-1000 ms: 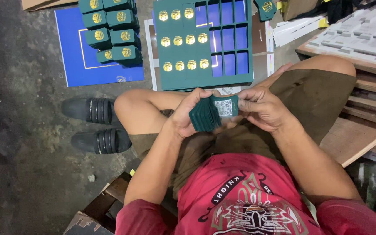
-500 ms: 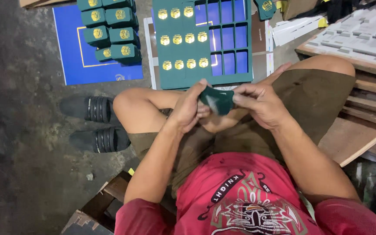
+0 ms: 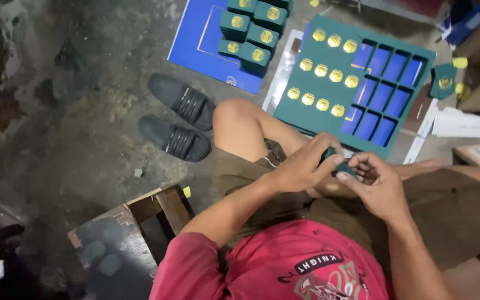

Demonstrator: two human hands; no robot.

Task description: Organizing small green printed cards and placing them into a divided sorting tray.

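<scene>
Since the earlier frame, view and green tray (image 3: 329, 119) have swung rightward. Both hands, left (image 3: 305, 166) and right (image 3: 374, 186), pinch a small green box (image 3: 340, 165) at centre-right, mostly hidden, axis unclear.

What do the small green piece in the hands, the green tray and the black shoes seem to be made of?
The small green piece, pinched by the left hand and right hand, looks like matte card, largely hidden. The green tray seems matte cardboard: flat, with cleanly cut square windows and shiny gold seals. The black shoes look like dull rubber or plastic, with ribbed straps.
</scene>
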